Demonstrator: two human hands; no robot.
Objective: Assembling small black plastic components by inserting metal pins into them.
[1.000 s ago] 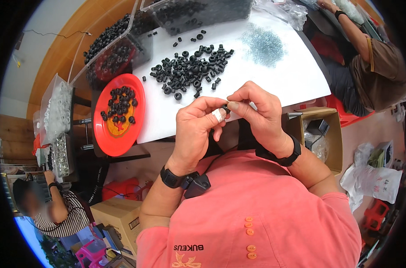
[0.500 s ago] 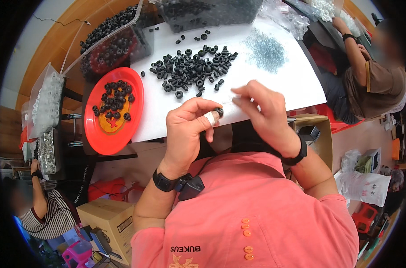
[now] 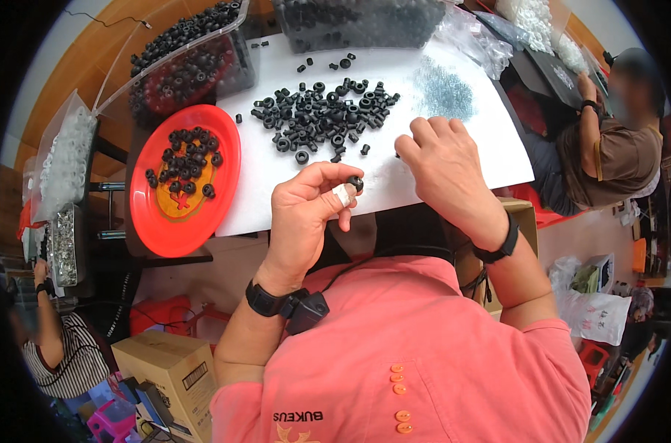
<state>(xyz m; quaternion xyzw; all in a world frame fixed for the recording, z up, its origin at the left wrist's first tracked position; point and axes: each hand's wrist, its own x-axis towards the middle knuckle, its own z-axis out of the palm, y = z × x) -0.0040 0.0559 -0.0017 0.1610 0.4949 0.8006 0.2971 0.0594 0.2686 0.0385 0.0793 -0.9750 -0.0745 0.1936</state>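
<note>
My left hand (image 3: 306,203), with white tape round its thumb, pinches a round black rubber-like part (image 3: 356,182) between thumb and index finger. My right hand (image 3: 446,166) is over the white table top, to the right of it, palm down with fingers curled. A tiny dark bit shows at its fingertips, mostly hidden, perhaps one of the small black pieces. Ahead of both hands lies a heap of small black ring-shaped and spool-shaped parts (image 3: 328,114). Beyond my right hand is a spread of fine grey-blue metallic-looking bits (image 3: 442,88).
A red oval plate (image 3: 228,159) with several round black parts stands at the left. Clear bins (image 3: 236,81) of black parts are behind it and at the far edge (image 3: 358,44). One person (image 3: 608,148) sits at the right, another (image 3: 66,347) at the lower left.
My right hand has moved away from my left, turned palm down and curled its fingers. My left hand keeps the round black part in nearly the same place.
</note>
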